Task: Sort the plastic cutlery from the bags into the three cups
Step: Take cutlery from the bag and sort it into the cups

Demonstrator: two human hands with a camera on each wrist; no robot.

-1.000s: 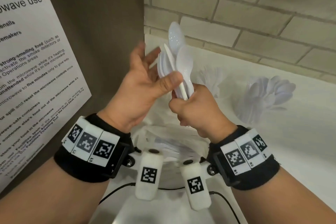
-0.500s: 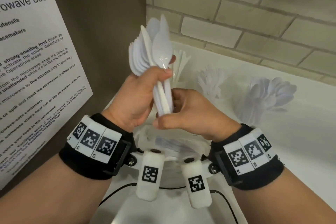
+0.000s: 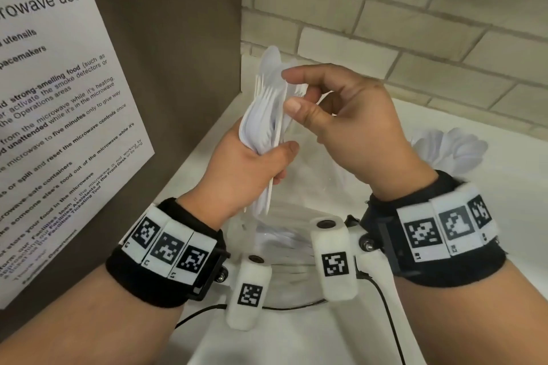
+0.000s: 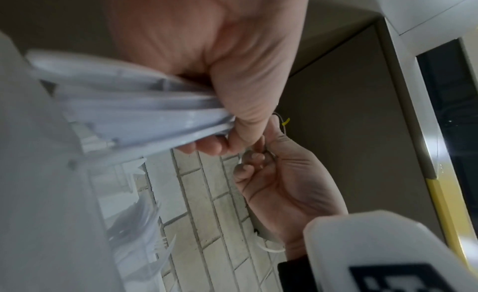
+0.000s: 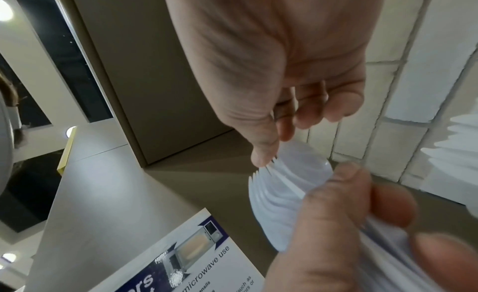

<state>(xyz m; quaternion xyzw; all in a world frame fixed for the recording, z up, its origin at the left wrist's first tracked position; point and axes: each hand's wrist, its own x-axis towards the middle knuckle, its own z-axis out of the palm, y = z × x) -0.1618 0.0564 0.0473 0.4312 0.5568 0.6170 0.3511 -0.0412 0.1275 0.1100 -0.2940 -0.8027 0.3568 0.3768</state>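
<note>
2 hands meet: left hand grips the cutlery bundle, right hand pinches its tips.

1. The right hand covers two of the three cups; only the spoon heads of the third show.
2. The bag is partly hidden behind both wrist cameras.
3. The cutlery bundle is motion-blurred; its count is unreadable.
4. The microwave notice is cut off at the left edge.
5. Whether the right fingertips grip any piece is undeterminable.
</note>
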